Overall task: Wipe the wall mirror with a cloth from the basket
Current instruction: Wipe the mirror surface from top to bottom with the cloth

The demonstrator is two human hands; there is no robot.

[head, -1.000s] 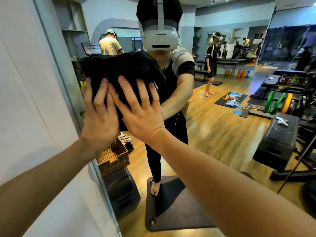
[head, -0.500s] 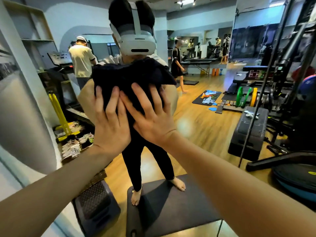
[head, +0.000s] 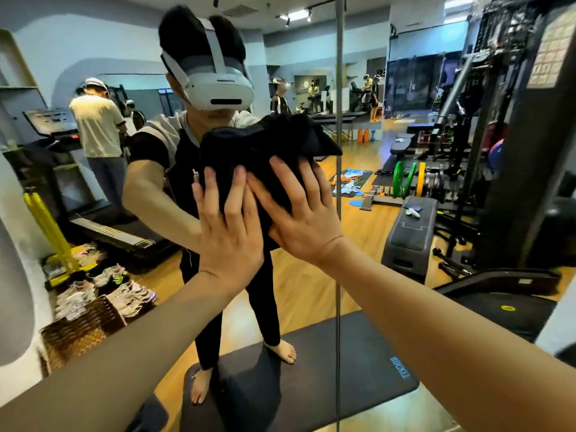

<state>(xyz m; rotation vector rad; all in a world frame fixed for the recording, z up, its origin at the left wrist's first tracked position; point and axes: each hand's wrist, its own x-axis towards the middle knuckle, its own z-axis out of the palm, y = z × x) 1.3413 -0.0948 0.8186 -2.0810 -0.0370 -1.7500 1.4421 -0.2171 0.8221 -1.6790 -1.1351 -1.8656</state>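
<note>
Two bare arms reach up from the bottom corners of the frame to the middle. The left hand [head: 229,227] and the right hand [head: 304,213] lie side by side, nearly touching. Both hands are flat with the fingers straight and spread, pressing a dark cloth [head: 265,151] against the wall mirror [head: 311,291]. The cloth sits in the middle of the frame, bunched up above the fingertips. A thin line [head: 338,213] runs up and down the glass just right of the right hand.

In the glass, a person with a white headset stands barefoot on a dark mat [head: 343,369] at the bottom. A woven basket [head: 81,332] sits at the lower left, with shoes [head: 124,294] just behind it. Farther back, green and yellow weight plates [head: 408,179] stand at the right.
</note>
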